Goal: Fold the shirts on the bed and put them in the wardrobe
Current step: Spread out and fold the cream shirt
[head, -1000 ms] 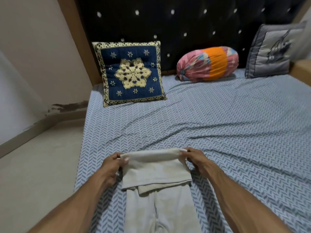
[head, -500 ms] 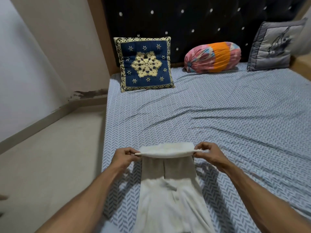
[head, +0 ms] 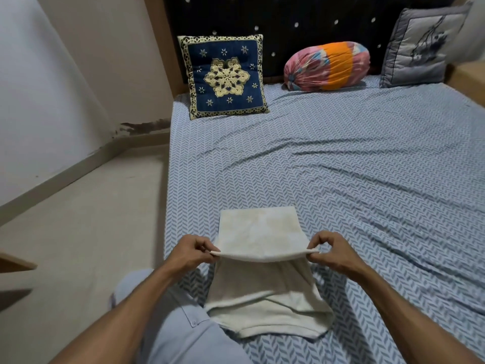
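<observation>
shirt: cream shirt point(head: 258, 232) near the bed's front edge, about 6 o'clock in view, partly folded. Far half lies flat on the bed point(head: 341, 166); near half hangs from a raised fold line, hem at the bottom.
left hand: left hand point(head: 190, 252) pinches the fold's left end, thumb and fingers point(head: 207, 248) clamped on the cloth.
right hand: right hand point(head: 332, 252) pinches the right end the same way, fingers closed on the fabric (other fingers loosely curled).
step: my read, mid-fold, the crease lifted and about to be laid over.
risk 1: uneven pull. If one hand leads, the fold lands skewed and the edges won't line up.
risk 2: grip is a small pinch at each corner. The middle sags between the hands, so it may bunch or wrinkle when set down.
risk 3: near hem looks curved and loose. It could tuck under or slide off the bed edge toward the person's knee point(head: 183, 332).
risk 4: bedsheet is already rippled at 3 o'clock, so dragging the shirt could crease it further.
orientation: long axis runs 12 to 6 o'clock, away from the person; fold line crosses it, 9 to 3.
other: blue cushion point(head: 224, 76) at 11 o'clock, bolster point(head: 328, 67) at 12, grey pillow point(head: 420, 46) at 1 (all well apart from the shirt). Wardrobe not in view.
</observation>
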`<state>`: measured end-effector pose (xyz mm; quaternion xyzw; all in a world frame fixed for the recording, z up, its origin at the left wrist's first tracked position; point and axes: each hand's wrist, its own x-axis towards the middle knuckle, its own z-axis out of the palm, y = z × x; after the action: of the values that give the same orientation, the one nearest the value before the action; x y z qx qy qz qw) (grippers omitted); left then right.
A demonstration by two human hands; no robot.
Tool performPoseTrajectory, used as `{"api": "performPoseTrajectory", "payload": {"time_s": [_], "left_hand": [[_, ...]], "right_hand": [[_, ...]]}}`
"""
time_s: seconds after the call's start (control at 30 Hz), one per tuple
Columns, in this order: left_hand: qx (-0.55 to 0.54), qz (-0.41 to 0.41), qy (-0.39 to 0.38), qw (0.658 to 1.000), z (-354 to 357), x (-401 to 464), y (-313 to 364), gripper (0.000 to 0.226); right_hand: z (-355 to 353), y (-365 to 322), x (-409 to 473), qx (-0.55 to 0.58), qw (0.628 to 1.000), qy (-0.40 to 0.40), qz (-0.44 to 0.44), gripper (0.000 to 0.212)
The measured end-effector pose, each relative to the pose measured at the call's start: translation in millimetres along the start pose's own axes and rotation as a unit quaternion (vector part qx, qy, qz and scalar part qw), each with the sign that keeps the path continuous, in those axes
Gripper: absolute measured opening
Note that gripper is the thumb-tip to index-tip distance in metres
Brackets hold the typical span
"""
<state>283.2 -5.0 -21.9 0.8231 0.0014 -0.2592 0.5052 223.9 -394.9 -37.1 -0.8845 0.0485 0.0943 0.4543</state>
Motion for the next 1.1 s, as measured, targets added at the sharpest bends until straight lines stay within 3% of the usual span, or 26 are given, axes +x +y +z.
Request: {"api": "performPoseTrajectory", "payload": {"time_s": [0.23,0.37,0.47,0.63,0.7,0.8,0.83,0.97,1.1], "left_hand": [[0.107,0.02,-0.068,0.992,16.5,-48.5,-28.4,0.026],[0.232,0.04,-0.117,0.965,24.9,-61.3,-26.7,0.024],[0.296,0.014,-0.138,0.945,30.6,-64.3,-28.6,0.013],[0.353,-0.005,-0.184,0.917,35.0,-62.4,-28.3,0.029],[0.31,-0.018,-0.129,0.942,35.1,-55.8,-29.1,0.028],[0.188,-0.027,0.008,0.982,37.4,-31.7,-35.9,0.008],[0.148,-0.035,0.043,0.987,39.1,-22.2,-37.9,0.014],[-0.023,-0.105,0.136,0.985,53.2,16.5,-27.9,0.035],[-0.104,-0.157,0.185,0.965,61.2,45.8,-4.3,0.03]], "right_hand": [[20.2,20.6,-64.8,-0.069,0.997,-0.028,-0.027,0.024],[31.4,39.6,-84.9,-0.099,0.994,-0.035,-0.029,0.01],[42.3,51.7,-97.8,-0.114,0.991,-0.04,-0.054,0.012],[54.8,68.2,-107.4,-0.204,0.974,-0.093,-0.035,0.018],[52.3,53.1,-102.6,-0.143,0.987,-0.068,-0.02,0.02],[51.7,30.9,-72.4,-0.016,0.998,0.036,0.059,0.015],[52.3,26.8,-58.6,-0.014,0.994,0.066,0.085,0.014],[54.4,19.4,5.6,0.044,0.982,0.104,0.153,0.017],[60.4,14.1,52.3,0.077,0.97,0.112,0.201,0.036]]}}
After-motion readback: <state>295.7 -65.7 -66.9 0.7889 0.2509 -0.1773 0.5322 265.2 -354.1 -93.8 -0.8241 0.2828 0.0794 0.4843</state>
